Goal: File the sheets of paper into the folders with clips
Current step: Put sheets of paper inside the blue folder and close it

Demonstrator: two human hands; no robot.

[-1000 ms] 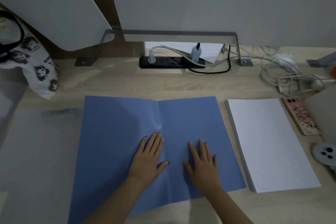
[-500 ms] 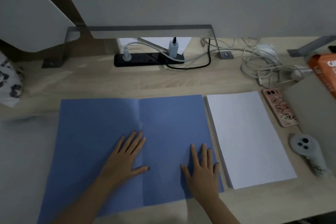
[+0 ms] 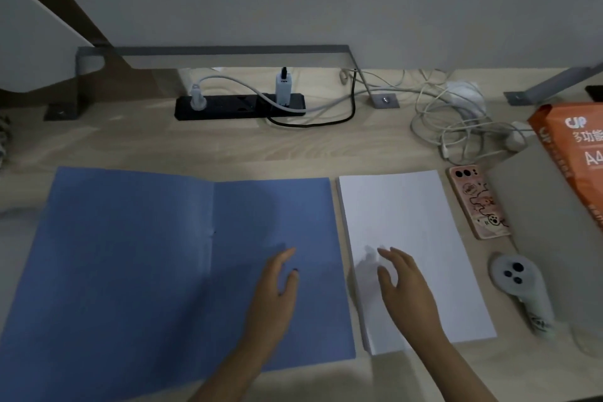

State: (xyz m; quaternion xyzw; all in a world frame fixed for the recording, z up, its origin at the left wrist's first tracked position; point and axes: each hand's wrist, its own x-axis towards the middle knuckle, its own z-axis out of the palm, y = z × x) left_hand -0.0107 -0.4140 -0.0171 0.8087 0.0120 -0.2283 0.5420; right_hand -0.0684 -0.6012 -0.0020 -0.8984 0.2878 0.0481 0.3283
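- A pale wooden desk (image 3: 228, 147) stands against a plain grey wall, in dim light.
- The left hand (image 3: 274, 290) is turned on edge, its fingers (image 3: 284, 258) straight and close together, thumb apart, holding nothing; I cannot tell if it touches what lies beneath.
- The right hand (image 3: 404, 284) has its fingers (image 3: 393, 256) loosely curved and slightly spread, gripping nothing, with its shadow on the paper just left of them.
- Under the left fingers lies the blue folder (image 3: 130, 271), open flat in 2 halves; the hand is over the right half, near the outer edge, and the centre crease runs well to the left.
- Under the right fingers lies the stack of white paper (image 3: 408, 215), just beside the folder's right edge and apart from it.
- Right of the right fingers, past the stack, a phone (image 3: 478, 202) in a cartoon case lies face down, and nearer the person a pale controller (image 3: 518, 287) with 3 dark buttons.
- Further right sits an orange pack of A4 paper (image 3: 574, 147).
- Beyond both sets of fingers, near the wall, a black power strip (image 3: 239, 106) holds 2 plugs, and a tangle of white cables (image 3: 456, 121) lies to its right.
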